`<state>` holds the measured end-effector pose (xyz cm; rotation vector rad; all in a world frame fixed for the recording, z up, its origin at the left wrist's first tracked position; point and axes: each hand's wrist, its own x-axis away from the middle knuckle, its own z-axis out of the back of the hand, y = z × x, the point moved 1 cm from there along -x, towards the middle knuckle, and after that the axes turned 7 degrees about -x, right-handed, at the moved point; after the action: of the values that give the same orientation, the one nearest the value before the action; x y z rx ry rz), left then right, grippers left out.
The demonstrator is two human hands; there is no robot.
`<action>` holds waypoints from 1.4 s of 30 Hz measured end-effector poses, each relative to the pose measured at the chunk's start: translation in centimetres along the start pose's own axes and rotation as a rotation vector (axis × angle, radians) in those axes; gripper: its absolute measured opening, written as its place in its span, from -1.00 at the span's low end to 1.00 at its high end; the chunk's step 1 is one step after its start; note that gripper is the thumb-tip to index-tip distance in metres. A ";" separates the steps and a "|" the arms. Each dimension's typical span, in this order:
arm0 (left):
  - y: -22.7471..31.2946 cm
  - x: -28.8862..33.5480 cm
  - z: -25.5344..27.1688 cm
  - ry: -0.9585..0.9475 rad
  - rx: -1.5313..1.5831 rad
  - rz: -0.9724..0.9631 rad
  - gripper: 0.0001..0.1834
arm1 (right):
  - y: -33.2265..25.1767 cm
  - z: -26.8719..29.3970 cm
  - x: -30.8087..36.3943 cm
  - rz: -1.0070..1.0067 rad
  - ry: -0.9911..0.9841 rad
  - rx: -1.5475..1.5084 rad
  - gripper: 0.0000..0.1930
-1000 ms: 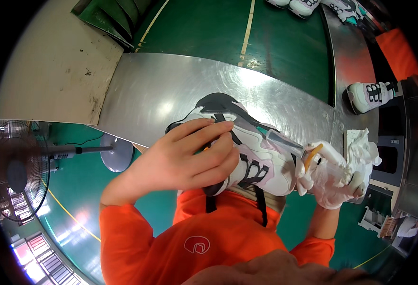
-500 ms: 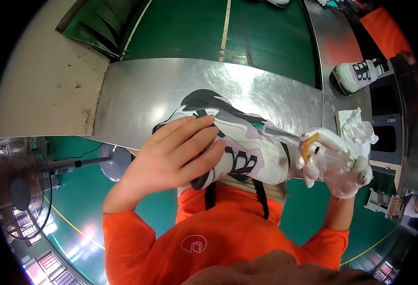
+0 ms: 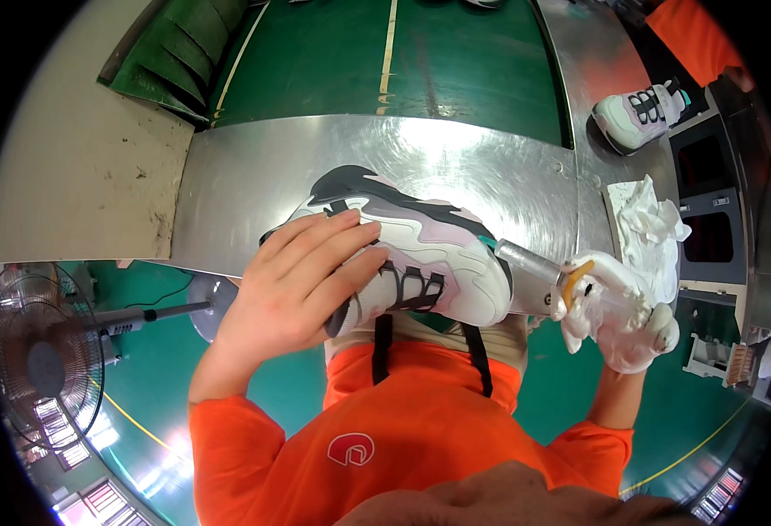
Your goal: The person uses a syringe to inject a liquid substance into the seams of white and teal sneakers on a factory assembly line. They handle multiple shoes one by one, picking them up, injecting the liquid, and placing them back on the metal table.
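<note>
A white sneaker (image 3: 449, 257) with black and lilac parts lies on its side at the metal bench's near edge, toe to the right. My bare left hand (image 3: 306, 279) grips it around the heel and ankle, fingers laid across the upper. My right hand (image 3: 620, 320), in a whitish, smeared glove, is closed around a clear tube-shaped applicator (image 3: 530, 262) with a green tip. That tip touches or nearly touches the sole edge near the toe. A yellowish band (image 3: 575, 282) sits by my right fingers; their grip is partly hidden by the glove.
The metal bench (image 3: 254, 188) borders a green conveyor belt (image 3: 464, 79). Another sneaker (image 3: 634, 120) stands at the back right, with crumpled white cloth or paper (image 3: 650, 230) nearer me. A fan (image 3: 48, 359) stands at left. An orange sleeve (image 3: 694, 39) shows a person at far right.
The applicator's tip has slid along the sole edge toward the toe, and the tube lies at a slightly different slant. My left hand keeps its hold. The whole view has shifted a little.
</note>
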<state>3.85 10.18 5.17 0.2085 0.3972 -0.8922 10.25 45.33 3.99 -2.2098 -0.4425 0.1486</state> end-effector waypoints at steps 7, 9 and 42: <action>0.9 0.4 0.0 0.006 -0.022 0.025 -0.62 | 0.9 0.9 2.2 0.094 -0.055 -0.098 0.14; 1.2 0.5 0.0 0.002 -0.022 0.041 -0.61 | 1.2 1.2 2.6 0.115 -0.060 -0.122 0.12; 8.0 3.3 -1.0 0.069 -0.288 0.226 -0.33 | 7.6 -2.4 7.3 0.117 0.290 -0.051 0.15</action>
<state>11.76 13.07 2.94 0.0181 0.5500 -0.5988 19.71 41.83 -0.07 -2.2627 -0.1579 -0.1218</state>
